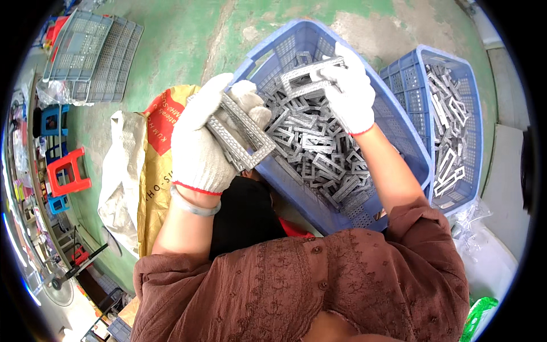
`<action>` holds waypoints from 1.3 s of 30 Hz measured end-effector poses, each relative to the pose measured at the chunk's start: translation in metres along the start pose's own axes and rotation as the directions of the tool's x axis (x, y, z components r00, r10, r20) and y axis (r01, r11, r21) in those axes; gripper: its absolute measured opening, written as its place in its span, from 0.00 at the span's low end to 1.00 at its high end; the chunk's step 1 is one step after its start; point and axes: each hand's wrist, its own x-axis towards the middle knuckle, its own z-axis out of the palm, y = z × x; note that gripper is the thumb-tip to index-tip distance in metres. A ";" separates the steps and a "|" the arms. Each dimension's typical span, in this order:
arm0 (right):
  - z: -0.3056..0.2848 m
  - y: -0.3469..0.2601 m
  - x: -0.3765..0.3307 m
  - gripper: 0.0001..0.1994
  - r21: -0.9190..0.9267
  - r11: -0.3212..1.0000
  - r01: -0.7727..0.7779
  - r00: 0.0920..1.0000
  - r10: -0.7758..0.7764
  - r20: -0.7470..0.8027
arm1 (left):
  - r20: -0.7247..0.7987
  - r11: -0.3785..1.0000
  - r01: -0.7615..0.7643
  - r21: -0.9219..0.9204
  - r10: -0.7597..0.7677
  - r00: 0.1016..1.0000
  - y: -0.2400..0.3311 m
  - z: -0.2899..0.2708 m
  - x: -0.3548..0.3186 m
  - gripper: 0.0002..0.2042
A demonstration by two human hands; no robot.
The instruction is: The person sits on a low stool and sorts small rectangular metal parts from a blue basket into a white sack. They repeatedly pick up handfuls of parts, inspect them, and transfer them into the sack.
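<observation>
A stack of grey rectangular metal frames [242, 134] is clasped in the gloved left hand [199, 142], fingers wrapped tight around it, just over the near rim of a large blue plastic crate [393, 131]. A second grey metal frame [310, 80] is pinched firmly in the gloved right hand [350, 91], held above the heap of similar frames [319, 154] by which the crate is filled. Both hands are covered by white knit gloves with red cuffs. A smaller blue crate [476, 114], also loaded with frames, is set just beside the large one on the right. A yellow sack [154, 176] is spread on the green floor [188, 40] to the left, and grey crates [94, 54] are stacked farther off.
</observation>
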 end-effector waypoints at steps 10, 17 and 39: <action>-0.040 -0.044 0.018 0.20 0.190 0.908 0.374 0.925 -0.349 -0.154 | -0.003 0.975 0.134 0.180 -0.136 0.991 -0.012 0.005 -0.007 0.14; -0.047 -0.054 0.020 0.18 0.064 0.901 0.430 0.888 -0.409 -0.209 | -0.014 0.976 0.107 0.191 -0.106 0.994 -0.014 0.012 -0.008 0.15; -0.399 -0.102 -0.126 0.10 -0.457 0.737 -0.499 0.835 0.550 -0.025 | 0.416 1.000 -0.006 -0.003 0.006 0.909 0.006 0.019 -0.056 0.08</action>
